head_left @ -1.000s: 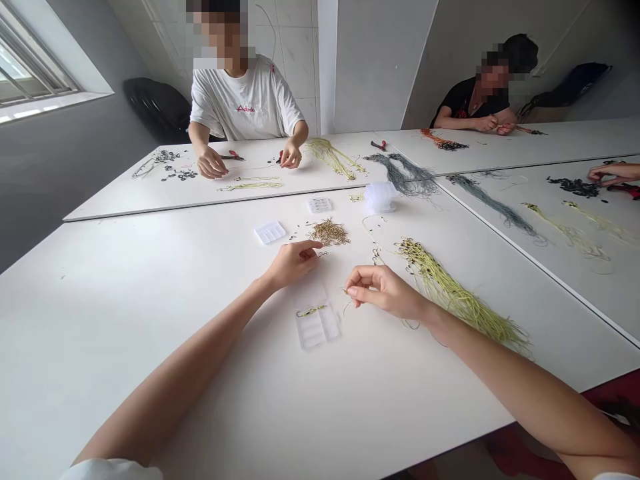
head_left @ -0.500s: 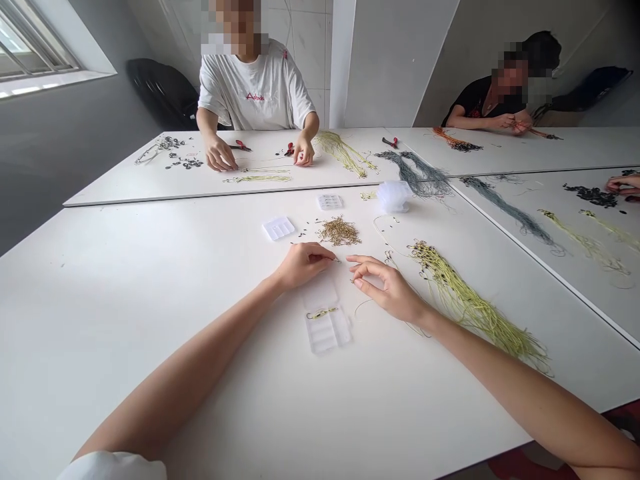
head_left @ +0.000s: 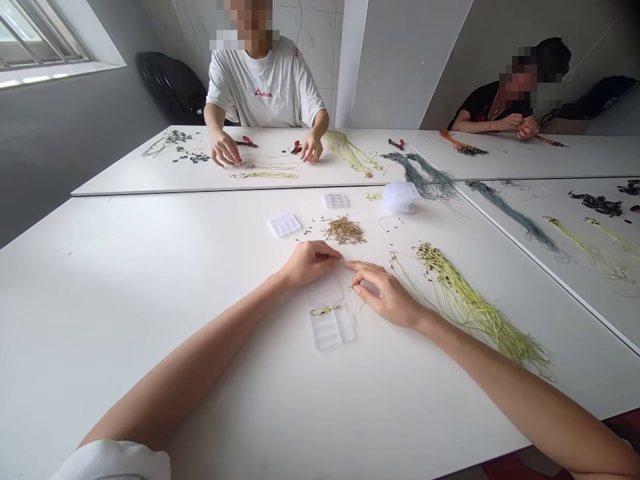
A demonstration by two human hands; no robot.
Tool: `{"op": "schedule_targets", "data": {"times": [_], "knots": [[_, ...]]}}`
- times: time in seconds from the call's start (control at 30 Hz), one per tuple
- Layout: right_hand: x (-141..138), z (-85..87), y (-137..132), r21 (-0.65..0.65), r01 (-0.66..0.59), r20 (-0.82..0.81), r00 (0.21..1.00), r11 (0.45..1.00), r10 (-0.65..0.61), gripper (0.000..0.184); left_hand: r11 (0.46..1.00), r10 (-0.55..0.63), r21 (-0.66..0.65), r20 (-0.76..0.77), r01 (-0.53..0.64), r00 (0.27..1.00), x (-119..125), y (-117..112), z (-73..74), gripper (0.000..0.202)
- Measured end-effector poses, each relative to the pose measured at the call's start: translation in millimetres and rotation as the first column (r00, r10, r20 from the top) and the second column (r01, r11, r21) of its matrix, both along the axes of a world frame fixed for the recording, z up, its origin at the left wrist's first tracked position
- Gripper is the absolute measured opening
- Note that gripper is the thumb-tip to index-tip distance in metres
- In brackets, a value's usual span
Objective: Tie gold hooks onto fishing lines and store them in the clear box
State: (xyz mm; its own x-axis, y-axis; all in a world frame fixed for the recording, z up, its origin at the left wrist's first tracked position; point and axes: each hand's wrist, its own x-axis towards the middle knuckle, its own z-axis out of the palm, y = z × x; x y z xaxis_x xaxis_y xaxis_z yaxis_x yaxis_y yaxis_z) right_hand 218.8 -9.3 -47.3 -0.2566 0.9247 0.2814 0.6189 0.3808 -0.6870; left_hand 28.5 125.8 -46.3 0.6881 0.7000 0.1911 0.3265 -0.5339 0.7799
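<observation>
My left hand (head_left: pixel 309 261) rests on the white table (head_left: pixel 150 300), fingers pinched on a small metal hook at its fingertips. My right hand (head_left: pixel 383 292) lies just right of it, index finger stretched toward the left fingertips, the other fingers curled on a thin line. A clear compartment box (head_left: pixel 330 319) sits below both hands with a yellow-green piece in one cell. A pile of brass hooks (head_left: pixel 343 231) lies just beyond the hands. A bundle of yellow-green cords (head_left: pixel 475 310) spreads to the right of my right hand.
Two small clear boxes (head_left: pixel 284 225) and a clear lidded tub (head_left: pixel 400 197) stand further back. A person in a white shirt (head_left: pixel 265 87) works opposite, with red pliers (head_left: pixel 296 147). Another person in black (head_left: pixel 500 110) sits at the far right table. Grey cords (head_left: pixel 425 177) lie on the adjoining tables.
My right hand moved left toward my left hand until the fingertips nearly meet. My left hand shifted slightly forward with its pinch. The view drifted a little leftwards.
</observation>
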Motion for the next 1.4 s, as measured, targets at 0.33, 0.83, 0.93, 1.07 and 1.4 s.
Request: {"op": "schedule_targets", "data": {"times": [0.33, 0.83, 0.93, 1.07, 1.4], "knots": [[3.4, -7.5, 1.4, 0.081, -0.037, 0.131, 0.991, 0.996, 0.026, 0.010, 1.000, 0.017, -0.016, 0.045, -0.016, 0.999, 0.6, -1.6, -1.6, 0.027], [-0.2, -4.2, 0.0, 0.088, -0.087, 0.261, 0.963, 0.992, 0.061, 0.011, 0.999, 0.037, 0.007, 0.042, -0.037, 0.998, 2.0, -2.4, -1.7, 0.023], [-0.4, -4.2, 0.2, 0.084, -0.086, 0.259, 0.964, 0.993, 0.062, 0.011, 0.997, 0.071, 0.020, 0.050, -0.072, 0.996, 2.4, -2.4, -2.0, 0.022], [-0.8, -4.4, 0.4, 0.093, -0.078, 0.251, 0.967, 0.993, 0.052, 0.011, 0.996, 0.079, 0.035, 0.047, -0.081, 0.996, 2.6, -3.6, -1.6, 0.022], [-0.8, -2.0, -1.0, 0.082, -0.080, 0.254, 0.966, 0.993, 0.057, 0.014, 0.985, 0.129, 0.112, 0.022, -0.130, 0.991, 2.8, -4.1, -1.6, 0.021]]}}
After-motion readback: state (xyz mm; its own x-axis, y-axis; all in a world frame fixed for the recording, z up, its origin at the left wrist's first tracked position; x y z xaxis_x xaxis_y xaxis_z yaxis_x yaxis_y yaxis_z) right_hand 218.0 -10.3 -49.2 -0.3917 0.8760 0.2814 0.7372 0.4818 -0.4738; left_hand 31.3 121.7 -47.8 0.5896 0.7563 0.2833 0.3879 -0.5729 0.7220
